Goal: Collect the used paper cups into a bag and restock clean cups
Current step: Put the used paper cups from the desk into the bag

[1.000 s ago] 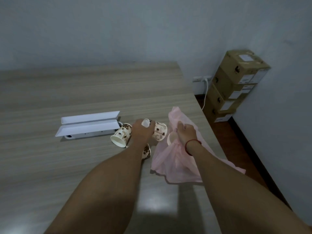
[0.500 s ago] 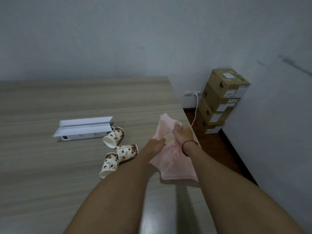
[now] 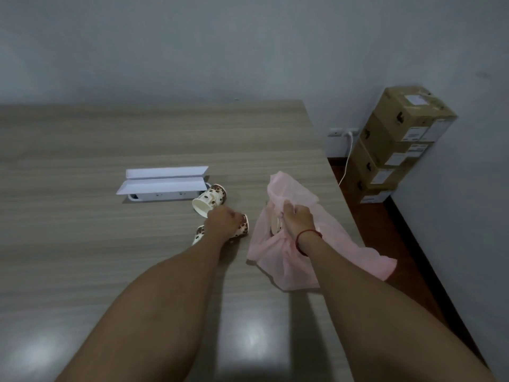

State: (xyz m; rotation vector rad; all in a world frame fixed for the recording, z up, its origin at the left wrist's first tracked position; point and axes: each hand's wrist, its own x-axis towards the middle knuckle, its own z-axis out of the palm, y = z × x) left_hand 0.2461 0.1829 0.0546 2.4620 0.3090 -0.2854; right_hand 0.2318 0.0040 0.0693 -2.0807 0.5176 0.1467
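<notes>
Three brown-spotted paper cups lie on their sides on the wooden table (image 3: 82,244). My left hand (image 3: 221,222) grips the middle cup (image 3: 242,228), covering most of it. A second cup (image 3: 209,201) lies just beyond that hand, its white mouth towards me. Only the end of the third cup (image 3: 199,235) shows from under my left wrist. My right hand (image 3: 297,219) pinches the rim of a thin pink plastic bag (image 3: 289,260) and holds its mouth open. A pale cup shape shows inside the bag.
A white power strip box (image 3: 165,186) with two raised flaps sits behind the cups. The table's right edge runs close to the bag. Stacked cardboard boxes (image 3: 399,144) stand on the floor by the wall, beside a wall socket with a white cable (image 3: 347,155).
My left hand dropped a cup into the bag, then went back left and took hold of another cup. The right hand kept its hold on the bag's rim.
</notes>
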